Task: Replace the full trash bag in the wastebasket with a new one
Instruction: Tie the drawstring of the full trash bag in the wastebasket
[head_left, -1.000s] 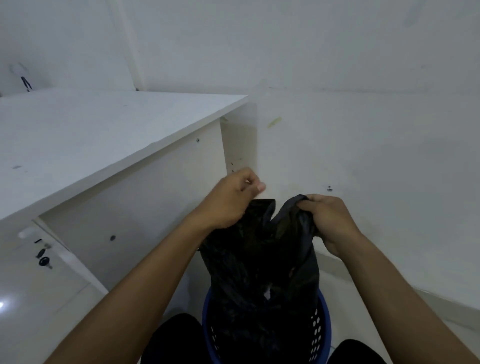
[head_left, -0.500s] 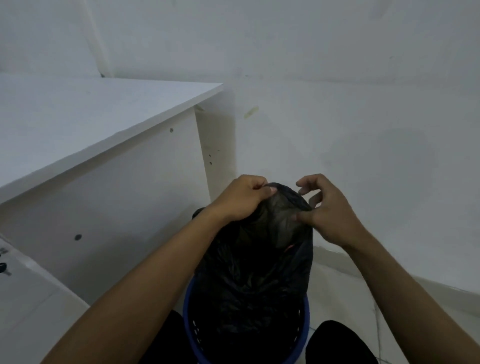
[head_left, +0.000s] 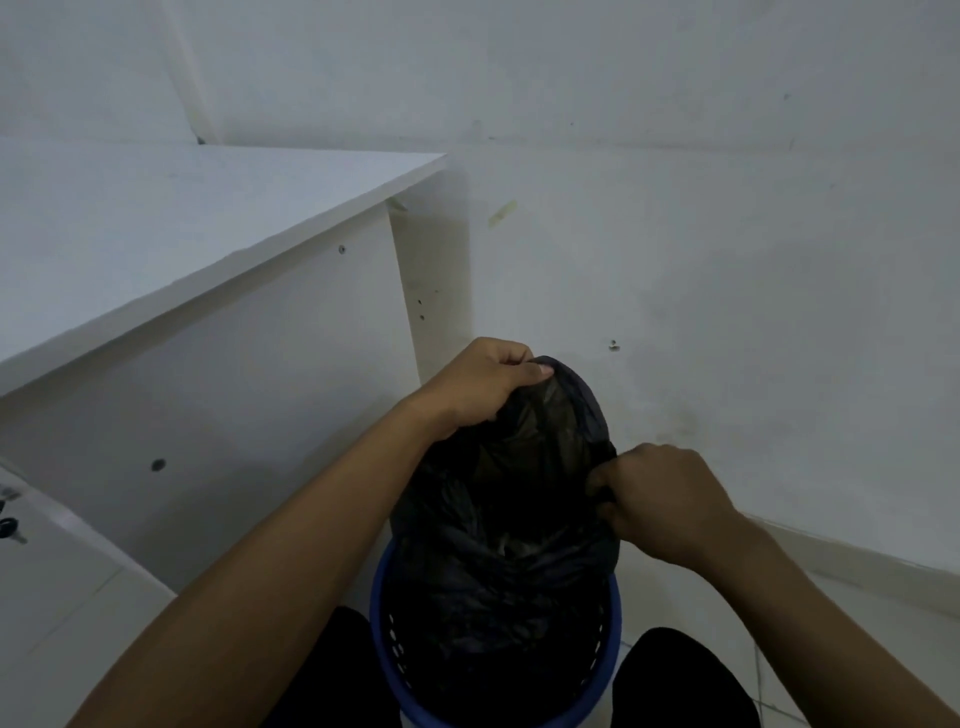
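Trash bag (head_left: 509, 519) stands in the blue wastebasket (head_left: 378, 608), long axis near vertical, top half above the rim and leaning away from me toward the wall (head_left: 727, 260). Both grips are clenched on the plastic. My left hand (head_left: 478, 387) holds the gathered top at the highest, far point. My right hand (head_left: 660, 499) pinches a fold lower on the right side, nearer me. The bag's bulk hangs straight below both grips, so the way out looks like straight up.

Tabletop (head_left: 156, 218) overhangs on the left, well apart, and its side panel (head_left: 260, 389) is near the left hand. My knees (head_left: 675, 675) flank the wastebasket. Neither hand holds the wastebasket, so it may rise with the bag.
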